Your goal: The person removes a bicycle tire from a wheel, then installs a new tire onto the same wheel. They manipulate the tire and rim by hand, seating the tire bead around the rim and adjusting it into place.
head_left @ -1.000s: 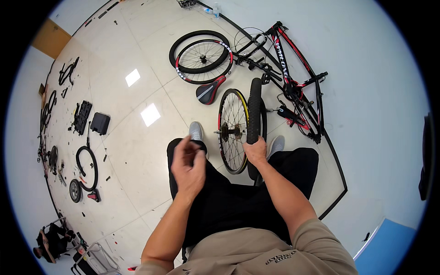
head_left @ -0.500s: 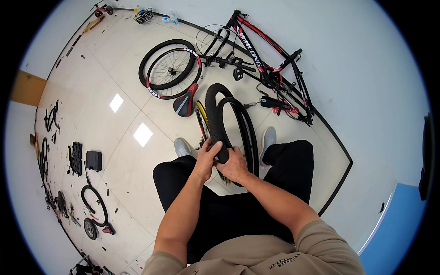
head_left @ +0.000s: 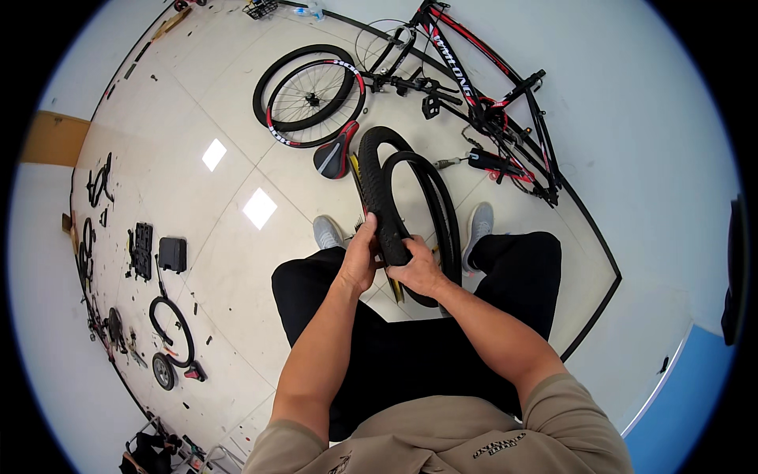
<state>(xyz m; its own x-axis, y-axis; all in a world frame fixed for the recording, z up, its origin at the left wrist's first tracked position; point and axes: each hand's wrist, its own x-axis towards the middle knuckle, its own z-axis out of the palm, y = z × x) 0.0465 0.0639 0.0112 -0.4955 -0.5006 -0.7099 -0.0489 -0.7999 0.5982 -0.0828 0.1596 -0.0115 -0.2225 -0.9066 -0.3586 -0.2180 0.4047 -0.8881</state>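
Where both hands [head_left: 361, 257] [head_left: 418, 268] grip it, the black tire [head_left: 380, 189] runs between them.

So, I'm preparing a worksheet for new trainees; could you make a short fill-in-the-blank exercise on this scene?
1. The left hand and the right hand both hold a black, treaded ____.
2. The bicycle saddle lies on the pale tiled ____.
3. The long trousers are the colour ____.

Missing words: tire; floor; black.
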